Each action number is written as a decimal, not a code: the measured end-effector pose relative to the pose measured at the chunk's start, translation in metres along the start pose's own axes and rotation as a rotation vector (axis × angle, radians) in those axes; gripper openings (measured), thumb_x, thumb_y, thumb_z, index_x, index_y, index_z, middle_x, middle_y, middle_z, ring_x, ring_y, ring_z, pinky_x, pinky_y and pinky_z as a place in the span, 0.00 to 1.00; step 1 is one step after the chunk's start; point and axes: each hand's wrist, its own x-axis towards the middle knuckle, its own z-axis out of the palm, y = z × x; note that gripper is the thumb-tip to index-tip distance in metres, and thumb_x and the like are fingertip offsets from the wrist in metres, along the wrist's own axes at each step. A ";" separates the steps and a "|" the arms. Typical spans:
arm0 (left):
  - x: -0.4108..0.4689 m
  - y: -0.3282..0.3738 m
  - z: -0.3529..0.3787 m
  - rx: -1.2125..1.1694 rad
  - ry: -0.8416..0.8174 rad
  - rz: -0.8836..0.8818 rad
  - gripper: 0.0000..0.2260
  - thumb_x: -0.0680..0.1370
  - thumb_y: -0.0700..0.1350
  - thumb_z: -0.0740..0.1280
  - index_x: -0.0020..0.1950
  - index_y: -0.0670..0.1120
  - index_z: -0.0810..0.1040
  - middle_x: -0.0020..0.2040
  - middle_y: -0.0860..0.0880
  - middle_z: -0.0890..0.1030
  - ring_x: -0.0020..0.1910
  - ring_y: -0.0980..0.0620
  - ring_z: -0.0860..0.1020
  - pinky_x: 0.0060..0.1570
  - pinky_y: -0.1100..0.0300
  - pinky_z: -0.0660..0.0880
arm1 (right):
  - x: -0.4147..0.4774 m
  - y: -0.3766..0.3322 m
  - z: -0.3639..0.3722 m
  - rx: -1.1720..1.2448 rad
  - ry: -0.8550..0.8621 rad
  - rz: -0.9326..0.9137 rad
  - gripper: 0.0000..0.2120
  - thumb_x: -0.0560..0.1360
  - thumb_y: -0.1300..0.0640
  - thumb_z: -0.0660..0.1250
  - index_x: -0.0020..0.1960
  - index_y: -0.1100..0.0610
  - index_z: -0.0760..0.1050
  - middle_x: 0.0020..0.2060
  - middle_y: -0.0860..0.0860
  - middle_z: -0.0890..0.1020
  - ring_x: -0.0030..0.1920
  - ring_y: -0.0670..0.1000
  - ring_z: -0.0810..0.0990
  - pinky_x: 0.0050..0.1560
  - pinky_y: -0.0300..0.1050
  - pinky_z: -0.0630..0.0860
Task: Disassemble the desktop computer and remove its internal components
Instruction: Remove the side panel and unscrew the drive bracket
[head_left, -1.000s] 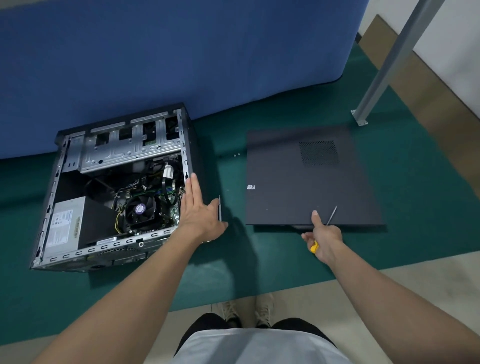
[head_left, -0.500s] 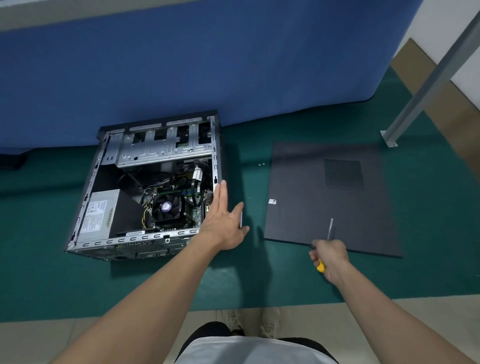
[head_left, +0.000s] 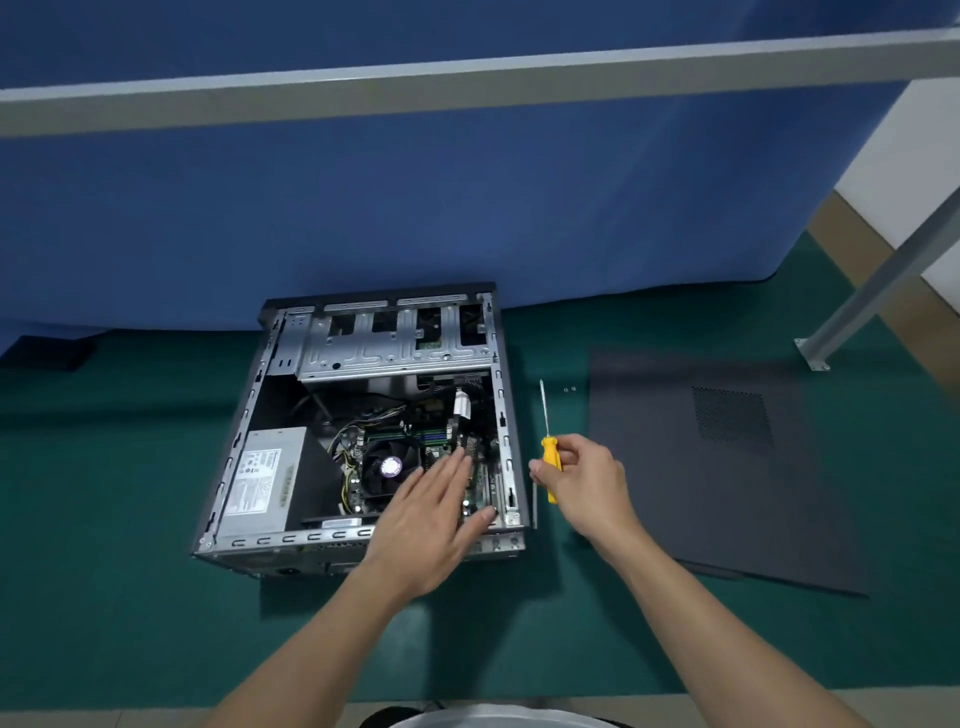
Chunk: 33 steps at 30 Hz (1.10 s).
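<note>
While the right hand (head_left: 582, 480) is closed around the yellow screwdriver (head_left: 549, 457) handle, shaft up, the left hand (head_left: 434, 512) is flat, fingers extended, over the open PC case (head_left: 363, 431) near the CPU fan (head_left: 389, 467); contact can't be confirmed. Side panel (head_left: 727, 467) lies to the right of the right hand. Vs. 0.5 s ago: left hand moved from case edge to above the interior; right hand left the panel.

Open desktop computer (head_left: 358, 431) on its side, side panel (head_left: 727, 467) flat beside it
</note>
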 end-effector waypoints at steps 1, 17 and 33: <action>-0.001 -0.001 0.002 -0.011 -0.005 0.023 0.33 0.78 0.68 0.35 0.79 0.52 0.40 0.77 0.57 0.38 0.76 0.60 0.40 0.74 0.60 0.38 | 0.000 -0.006 0.007 0.001 0.023 -0.005 0.10 0.74 0.55 0.71 0.54 0.52 0.76 0.42 0.45 0.82 0.43 0.47 0.83 0.50 0.46 0.79; 0.096 -0.101 -0.058 -0.002 -0.068 -0.023 0.34 0.81 0.61 0.53 0.79 0.51 0.37 0.78 0.44 0.36 0.76 0.44 0.35 0.73 0.50 0.36 | 0.055 -0.078 0.026 -0.163 0.262 -0.125 0.02 0.71 0.51 0.73 0.43 0.47 0.81 0.38 0.44 0.82 0.43 0.50 0.79 0.45 0.41 0.74; 0.136 -0.086 -0.081 -0.128 -0.359 -0.267 0.30 0.79 0.66 0.51 0.79 0.56 0.53 0.79 0.38 0.46 0.75 0.31 0.41 0.70 0.32 0.41 | 0.165 -0.131 -0.006 -0.740 -0.115 -0.482 0.08 0.76 0.49 0.65 0.41 0.50 0.77 0.35 0.49 0.78 0.43 0.54 0.74 0.42 0.44 0.71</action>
